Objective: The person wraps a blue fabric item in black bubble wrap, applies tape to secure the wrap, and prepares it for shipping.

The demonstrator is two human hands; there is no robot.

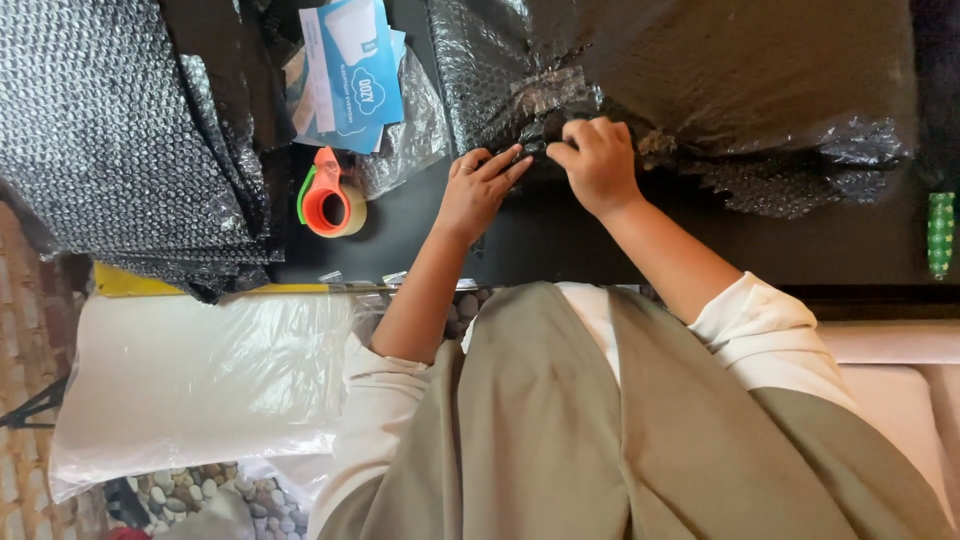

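Bubble-wrapped parcel w/ both hands pressing tape.

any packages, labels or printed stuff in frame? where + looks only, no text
Bubble-wrapped parcel: top right on the dark table, bulky, dark with shiny wrap; left hand and right hand press on its near edge.
Printed leaflets: top centre, flat rectangles, blue and white, in clear film.
Bubble wrap stack: top left, folded dark sheets.
White roll: lower left, in clear plastic.

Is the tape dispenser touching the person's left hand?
Apart. The head view shows bare black table between the orange tape dispenser and the left hand, which rests on the bubble-wrapped bundle.
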